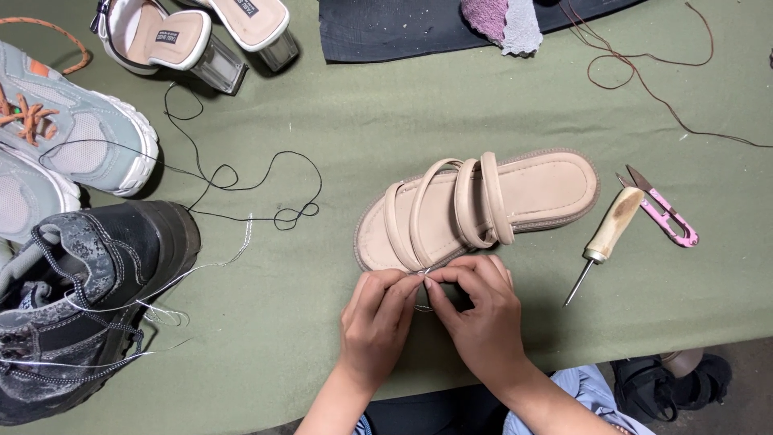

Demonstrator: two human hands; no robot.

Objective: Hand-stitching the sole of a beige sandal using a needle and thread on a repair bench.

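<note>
We have both hands at the near edge of the beige sandal [483,205], which lies on the green cloth [346,121] with its long axis running from about eight o'clock to two o'clock, toe end toward our left. Our left hand [377,322] and right hand [481,318] meet fingertip to fingertip at the sole's edge, at twelve o'clock from the knuckles, each pinching what looks like a thin thread [422,274]; both are equally near. A wooden-handled awl [605,238] and pink snips [664,211] lie at three o'clock, black boot [88,298] at nine.
</note>
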